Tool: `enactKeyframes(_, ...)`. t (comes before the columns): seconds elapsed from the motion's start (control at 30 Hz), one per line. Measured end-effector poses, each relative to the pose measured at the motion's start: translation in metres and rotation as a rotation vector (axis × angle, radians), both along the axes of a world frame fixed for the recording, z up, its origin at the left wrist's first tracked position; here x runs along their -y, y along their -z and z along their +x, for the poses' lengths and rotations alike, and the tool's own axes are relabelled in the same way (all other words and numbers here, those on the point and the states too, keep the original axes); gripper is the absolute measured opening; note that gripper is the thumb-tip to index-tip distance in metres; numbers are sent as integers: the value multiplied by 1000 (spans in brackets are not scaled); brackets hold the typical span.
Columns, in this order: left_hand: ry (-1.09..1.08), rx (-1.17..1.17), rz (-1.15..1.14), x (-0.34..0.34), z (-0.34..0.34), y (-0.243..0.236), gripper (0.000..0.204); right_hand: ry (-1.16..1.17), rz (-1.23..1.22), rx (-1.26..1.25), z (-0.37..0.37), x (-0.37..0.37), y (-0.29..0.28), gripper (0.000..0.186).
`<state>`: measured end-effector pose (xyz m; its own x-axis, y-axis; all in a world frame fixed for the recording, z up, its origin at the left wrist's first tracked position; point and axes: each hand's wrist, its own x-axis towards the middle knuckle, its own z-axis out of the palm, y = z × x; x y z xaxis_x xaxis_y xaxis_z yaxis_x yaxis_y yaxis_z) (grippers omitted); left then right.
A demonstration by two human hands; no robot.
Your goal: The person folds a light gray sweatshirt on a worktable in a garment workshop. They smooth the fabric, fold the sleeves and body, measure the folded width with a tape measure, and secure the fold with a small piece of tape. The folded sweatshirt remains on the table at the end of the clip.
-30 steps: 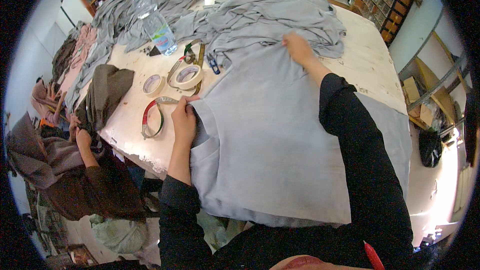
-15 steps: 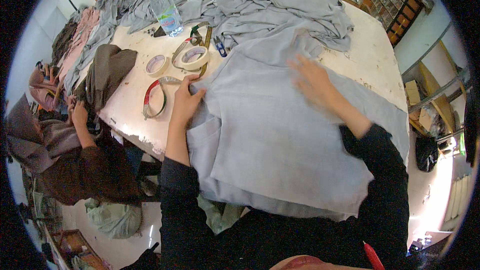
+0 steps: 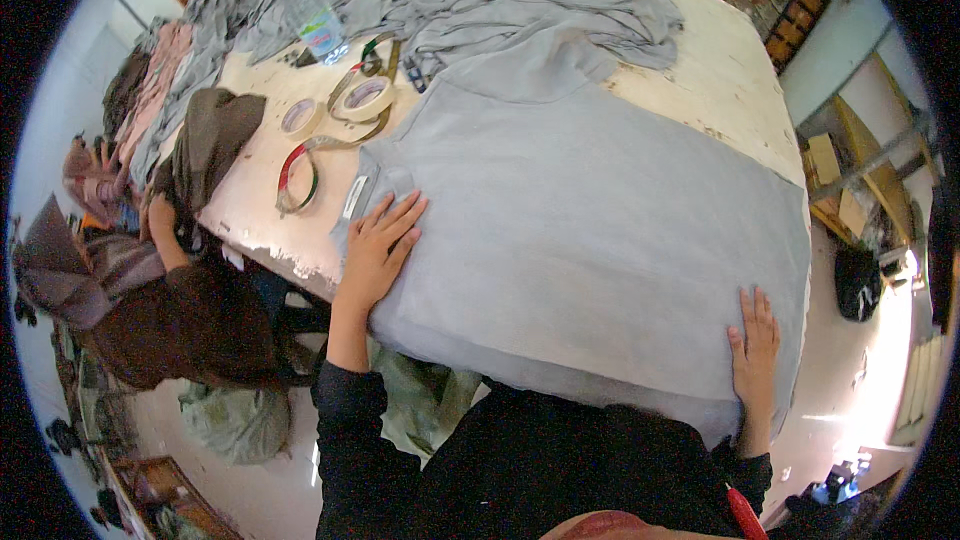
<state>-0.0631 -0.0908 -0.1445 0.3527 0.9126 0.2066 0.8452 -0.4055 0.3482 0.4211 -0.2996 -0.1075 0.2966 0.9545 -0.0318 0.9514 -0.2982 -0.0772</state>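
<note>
One pale-grey fabric garment [image 3: 570, 230] lies mostly flat, its white rectangular label [image 3: 355, 197] exposed. Your left hand [image 3: 375, 257] and right hand [image 3: 757, 352] rest on it, fingers slightly apart.

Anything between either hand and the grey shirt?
Nothing visible. The left hand lies flat on the grey shirt near its collar, the right hand flat toward its right end. The tape rolls lie off to the left, under neither hand.

Nothing legible on bottle label [image 3: 321, 37], tape rolls [image 3: 340, 106] or grey garment [image 3: 590, 220] tag [image 3: 354, 197].
</note>
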Motion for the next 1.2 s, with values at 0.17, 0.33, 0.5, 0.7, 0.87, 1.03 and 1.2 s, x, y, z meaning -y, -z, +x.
enactKeyframes(0.17, 3, 8, 9, 0, -4, 5, 41, 174, 269, 137, 23, 40, 17, 59)
enactKeyframes(0.33, -30, 87, -10, 1, 2, 8, 38, 430, 61, 45, 42, 48, 25, 61)
enactKeyframes(0.5, -60, 369, 60, -5, 4, 13, 26, 544, 338, 108, 63, 47, 40, 54)
enactKeyframes(0.7, -129, 405, 62, -11, -1, 17, 23, 722, 413, 246, 79, 51, 57, 39)
enactKeyframes(0.87, -202, 502, 46, -11, 2, 17, 24, 662, 452, 140, 101, 60, 66, 31)
enactKeyframes(1.03, -175, 409, 107, -11, 2, 16, 23, 690, 453, 106, 123, 68, 71, 26)
enactKeyframes(1.2, -150, 387, 93, -12, 2, 14, 23, 660, 421, 123, 140, 72, 75, 25)
